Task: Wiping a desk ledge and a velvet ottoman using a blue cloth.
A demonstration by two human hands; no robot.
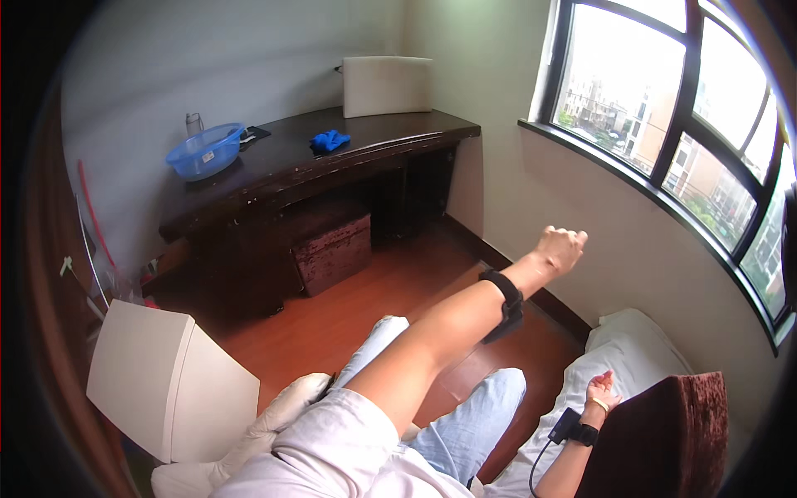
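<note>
My left hand [562, 249] is stretched out over the floor towards the wall under the window, its fingers curled in and nothing visible in it. A black strap is around that forearm. Low at the right, my right hand [603, 391] is turned palm up with its fingers apart, between a white cloth-covered cushion or bedding [632, 348] and a dark red plush block [660, 429]. That wrist bears a yellowish band, a black strap and a small black device [565, 426] with a cable.
A dark wooden desk [274, 155] holds a blue plastic basin [202, 152], a bottle [193, 124], a blue cloth [330, 140] and a pale upright panel [387, 87]. A worn reddish box [333, 254] stands beneath. At left is a white box-like piece [143, 380]; at right, a window [622, 81].
</note>
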